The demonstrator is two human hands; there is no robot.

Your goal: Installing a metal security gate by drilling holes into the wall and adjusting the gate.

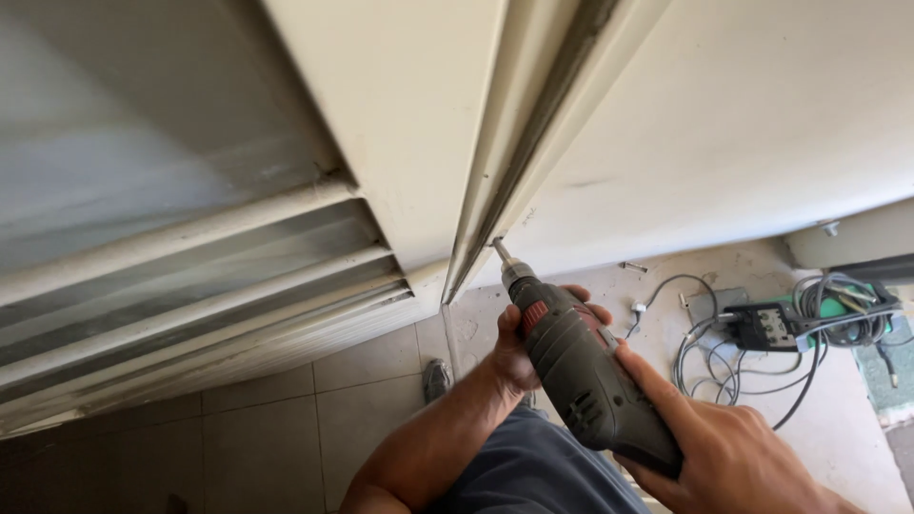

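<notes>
1. The right hand (733,457) grips the rear handle of the power drill (581,366), forefinger laid along its body.
2. The left hand (519,347) wraps around the drill's front barrel.
3. The drill's long axis runs up and left from both hands; its bit (500,249) touches the cream door frame (519,162).
4. Coiled cables (762,343) lie on the floor (267,428), well apart.

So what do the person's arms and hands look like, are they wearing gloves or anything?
No gloves. The left hand and right hand are both bare, with no rings that show. The left forearm is bare too, with no sleeve, watch or band on it. The right arm is mostly out of the picture, so its sleeve cannot be told.
</notes>
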